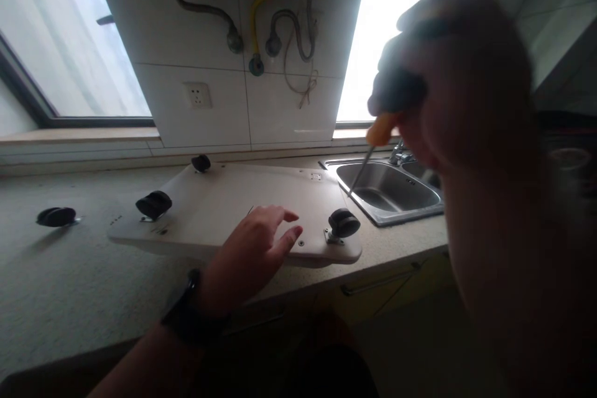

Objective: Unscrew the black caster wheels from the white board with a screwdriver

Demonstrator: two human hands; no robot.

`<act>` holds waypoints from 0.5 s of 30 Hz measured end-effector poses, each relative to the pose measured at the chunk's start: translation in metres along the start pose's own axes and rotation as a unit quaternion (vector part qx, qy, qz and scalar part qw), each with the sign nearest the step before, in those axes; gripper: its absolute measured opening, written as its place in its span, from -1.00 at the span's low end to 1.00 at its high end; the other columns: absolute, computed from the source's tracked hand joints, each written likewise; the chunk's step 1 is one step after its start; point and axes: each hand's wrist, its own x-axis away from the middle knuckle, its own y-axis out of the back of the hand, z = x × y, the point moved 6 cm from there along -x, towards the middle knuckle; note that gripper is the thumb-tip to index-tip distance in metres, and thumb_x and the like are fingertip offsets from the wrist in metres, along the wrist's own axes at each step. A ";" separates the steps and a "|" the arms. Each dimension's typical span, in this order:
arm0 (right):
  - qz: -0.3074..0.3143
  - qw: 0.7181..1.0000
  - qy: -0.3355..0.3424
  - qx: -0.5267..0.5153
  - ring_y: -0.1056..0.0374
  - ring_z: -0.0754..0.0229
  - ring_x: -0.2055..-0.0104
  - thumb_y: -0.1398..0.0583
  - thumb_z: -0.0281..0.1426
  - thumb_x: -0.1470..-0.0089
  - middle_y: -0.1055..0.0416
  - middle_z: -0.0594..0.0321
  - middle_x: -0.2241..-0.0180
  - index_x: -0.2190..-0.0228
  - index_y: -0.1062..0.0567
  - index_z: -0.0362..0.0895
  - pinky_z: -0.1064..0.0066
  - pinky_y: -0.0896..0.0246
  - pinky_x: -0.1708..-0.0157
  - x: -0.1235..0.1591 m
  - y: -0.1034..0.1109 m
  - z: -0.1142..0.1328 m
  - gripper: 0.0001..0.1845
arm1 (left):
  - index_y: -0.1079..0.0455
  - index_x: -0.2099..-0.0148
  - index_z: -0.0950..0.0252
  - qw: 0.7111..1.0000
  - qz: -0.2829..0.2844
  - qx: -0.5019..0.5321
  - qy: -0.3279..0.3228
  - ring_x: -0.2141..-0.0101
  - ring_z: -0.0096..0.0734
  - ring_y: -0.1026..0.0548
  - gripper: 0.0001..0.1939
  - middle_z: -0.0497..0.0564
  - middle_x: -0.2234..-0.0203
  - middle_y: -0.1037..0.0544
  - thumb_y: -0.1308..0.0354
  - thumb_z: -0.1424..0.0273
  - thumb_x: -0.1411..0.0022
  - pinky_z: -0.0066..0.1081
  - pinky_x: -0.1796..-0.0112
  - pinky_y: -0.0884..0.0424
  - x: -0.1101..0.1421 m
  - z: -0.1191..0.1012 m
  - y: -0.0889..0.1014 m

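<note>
My right hand [466, 74], raised at the right and blurred, is closed around the handle of a screwdriver [380, 130] with a yellow-orange collar. Its thin shaft points down toward a caster wheel [344, 222] at the near right corner of a white panel [242, 186]. Over the panel's near edge, my left hand [261, 239] has thumb and forefinger apart, with nothing visible between them. Two more black casters, one at the near left [153, 204] and one at the far left [201, 163], stand on the panel. The far right corner shows a small mounting spot [316, 176] with no wheel.
A loose caster [56, 217] lies on the speckled countertop [56, 286] at the left. Behind the panel's right end is a steel sink [382, 186] with a faucet [400, 154]. Hoses [259, 6] and a socket [198, 95] are on the tiled wall. Drawer handles [382, 280] project below the counter.
</note>
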 end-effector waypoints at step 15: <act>0.046 0.997 -0.058 -0.037 -0.25 0.32 0.52 -0.09 -0.41 -0.15 -0.22 0.39 0.45 0.18 -0.23 0.02 0.39 -0.19 0.57 0.020 -0.057 -0.073 -0.81 | -0.55 -0.01 0.34 0.926 0.056 0.371 -0.048 0.18 -0.31 -0.60 -0.76 0.15 0.15 -0.67 -0.19 0.42 -0.34 -0.29 0.15 -0.49 -0.065 -0.007 -0.050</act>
